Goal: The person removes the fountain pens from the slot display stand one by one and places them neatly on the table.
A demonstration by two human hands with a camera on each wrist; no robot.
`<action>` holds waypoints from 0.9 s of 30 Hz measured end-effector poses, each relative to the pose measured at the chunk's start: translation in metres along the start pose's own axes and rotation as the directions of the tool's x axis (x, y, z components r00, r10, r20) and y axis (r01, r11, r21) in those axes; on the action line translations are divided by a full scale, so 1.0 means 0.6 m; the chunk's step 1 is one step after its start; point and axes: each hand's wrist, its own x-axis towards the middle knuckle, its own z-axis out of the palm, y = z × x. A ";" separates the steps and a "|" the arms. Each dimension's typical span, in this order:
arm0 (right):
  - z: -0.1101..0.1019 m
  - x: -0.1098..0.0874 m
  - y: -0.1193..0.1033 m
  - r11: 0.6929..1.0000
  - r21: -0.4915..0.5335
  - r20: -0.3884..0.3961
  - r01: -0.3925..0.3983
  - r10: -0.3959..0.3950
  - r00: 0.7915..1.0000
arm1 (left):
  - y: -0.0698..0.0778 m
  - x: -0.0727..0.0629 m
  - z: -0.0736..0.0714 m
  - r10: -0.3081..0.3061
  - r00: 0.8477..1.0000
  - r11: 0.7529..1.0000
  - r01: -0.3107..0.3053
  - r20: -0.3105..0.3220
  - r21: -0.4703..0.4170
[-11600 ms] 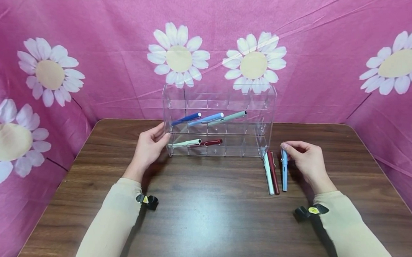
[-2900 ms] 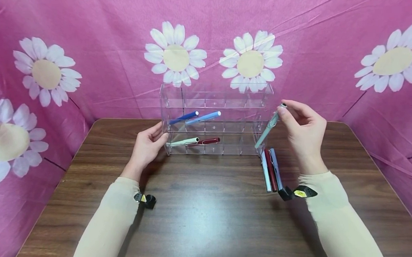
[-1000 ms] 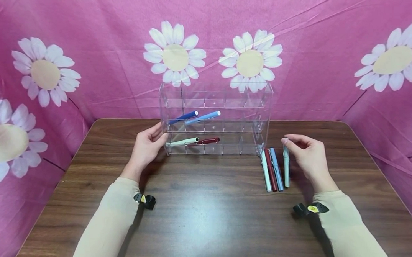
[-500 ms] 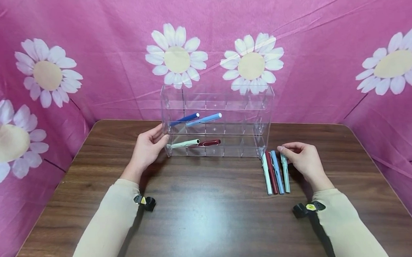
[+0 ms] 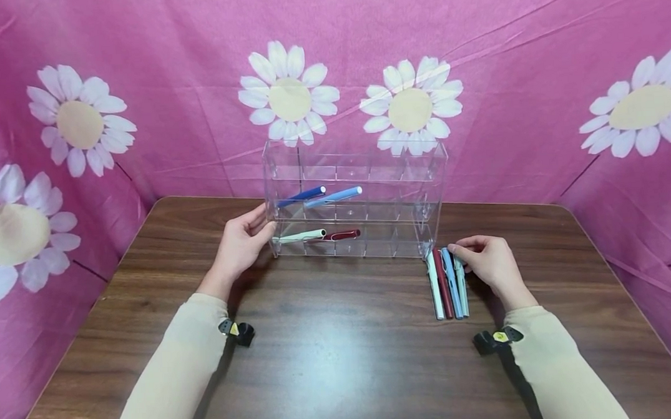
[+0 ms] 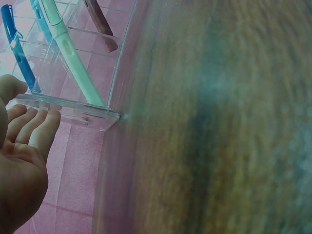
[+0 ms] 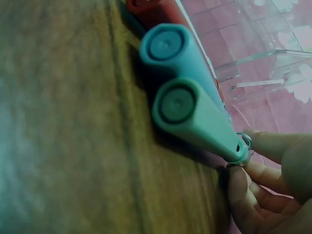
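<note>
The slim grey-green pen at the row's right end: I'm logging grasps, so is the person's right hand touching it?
Touching. The right wrist view shows the right hand pinching the slim grey-green pen near its far end, one digit against it.

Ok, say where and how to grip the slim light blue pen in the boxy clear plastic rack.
Pinch the slim light blue pen near its raised, whitish end, probably best from the front right: it slants up rightward in the boxy clear plastic rack, that end exposed, and the slim dark blue pen lies on its left.
</note>
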 end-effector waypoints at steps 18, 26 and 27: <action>-0.009 -0.024 -0.001 0.996 -0.083 0.066 0.041 -0.036 0.997 | 0.001 0.002 0.001 0.006 1.000 1.000 -0.006 -0.001 0.011; -0.010 -0.034 -0.004 0.997 -0.064 0.077 0.041 -0.036 0.996 | -0.002 0.000 0.001 0.010 1.000 1.000 -0.010 0.001 -0.002; -0.010 -0.035 -0.004 0.997 -0.061 0.078 0.040 -0.035 0.996 | -0.001 0.000 0.000 0.013 1.000 1.000 -0.013 0.003 0.000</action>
